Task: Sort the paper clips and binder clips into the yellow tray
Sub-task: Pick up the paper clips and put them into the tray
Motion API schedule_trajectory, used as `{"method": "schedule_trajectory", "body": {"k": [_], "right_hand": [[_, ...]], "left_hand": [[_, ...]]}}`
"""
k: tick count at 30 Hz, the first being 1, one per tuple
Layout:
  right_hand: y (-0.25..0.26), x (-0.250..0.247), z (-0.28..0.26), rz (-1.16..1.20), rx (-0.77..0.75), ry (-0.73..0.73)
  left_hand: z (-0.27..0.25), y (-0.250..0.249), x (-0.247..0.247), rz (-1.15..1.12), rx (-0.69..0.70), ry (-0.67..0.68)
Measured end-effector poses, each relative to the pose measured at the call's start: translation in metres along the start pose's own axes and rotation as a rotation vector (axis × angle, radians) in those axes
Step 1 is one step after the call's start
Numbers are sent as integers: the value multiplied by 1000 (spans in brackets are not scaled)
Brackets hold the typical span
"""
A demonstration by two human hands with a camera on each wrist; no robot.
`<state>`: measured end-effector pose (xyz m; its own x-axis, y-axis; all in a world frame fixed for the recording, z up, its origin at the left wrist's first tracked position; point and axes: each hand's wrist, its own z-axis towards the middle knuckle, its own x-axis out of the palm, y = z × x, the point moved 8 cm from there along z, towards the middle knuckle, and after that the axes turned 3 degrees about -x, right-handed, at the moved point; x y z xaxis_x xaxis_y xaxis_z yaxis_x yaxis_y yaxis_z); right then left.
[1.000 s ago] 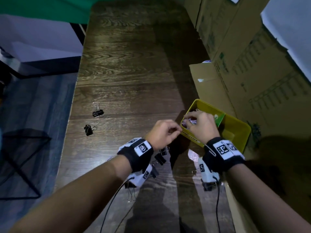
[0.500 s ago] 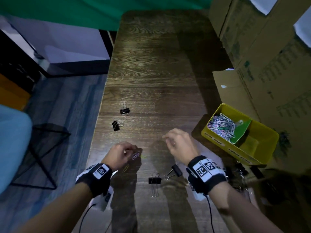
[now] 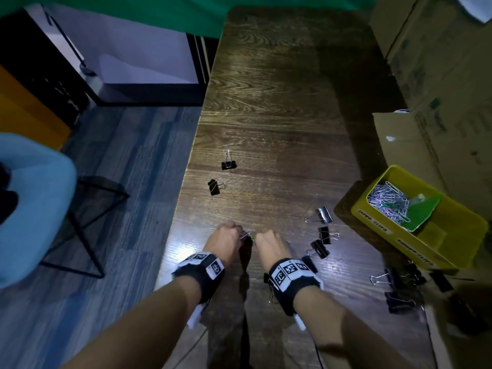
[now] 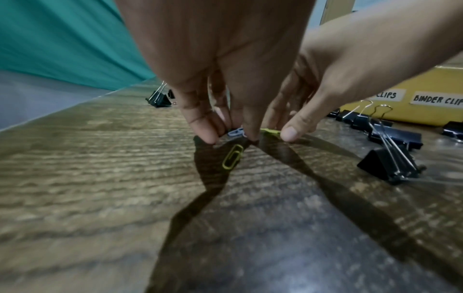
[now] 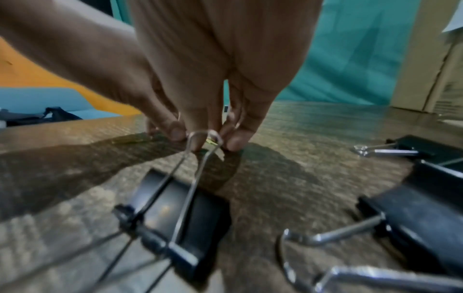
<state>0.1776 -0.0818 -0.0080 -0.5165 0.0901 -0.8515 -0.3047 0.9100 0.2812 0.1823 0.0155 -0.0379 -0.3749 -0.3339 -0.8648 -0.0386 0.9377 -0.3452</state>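
Both hands down at the near-left part of the tabletop (image 3: 279, 102), side by side, fingertips almost touching. Left hand (image 3: 223, 239) pinches a pale paper clip (image 4: 236, 132) between thumb and curled fingers, clip right at the wood. Right hand (image 3: 269, 245) has fingers curled down around a green-yellow paper clip (image 4: 270, 131); looks pinched, contact partly hidden. Another yellow paper clip (image 4: 233, 156) lies flat just below the left fingertips, untouched. Yellow tray (image 3: 468, 251) sits at the right edge, well apart from the hands; its far compartment holds a heap of paper clips (image 3: 387, 202), a green divider (image 3: 423, 214) beside them. Black binder clips (image 3: 323, 237) are scattered between hands and tray, two more (image 3: 229, 165) further up on the left. Cardboard boxes (image 3: 439, 89) behind the tray.
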Motion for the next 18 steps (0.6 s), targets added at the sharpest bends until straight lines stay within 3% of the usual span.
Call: {"method": "schedule_trajectory", "body": {"k": [4, 8, 11, 14, 18], "right_hand": [[-2, 9, -1, 52, 41, 46], [1, 10, 3, 40, 1, 42], [1, 11, 5, 23, -37, 48], [4, 8, 7, 22, -158, -7], [29, 17, 5, 46, -432, 35]], "left_hand": [[4, -3, -7, -19, -6, 36], [8, 0, 0, -21, -4, 131], [9, 7, -3, -65, -4, 122], [7, 19, -12, -441, -8, 67], [4, 58, -11, -824, -164, 129]]}}
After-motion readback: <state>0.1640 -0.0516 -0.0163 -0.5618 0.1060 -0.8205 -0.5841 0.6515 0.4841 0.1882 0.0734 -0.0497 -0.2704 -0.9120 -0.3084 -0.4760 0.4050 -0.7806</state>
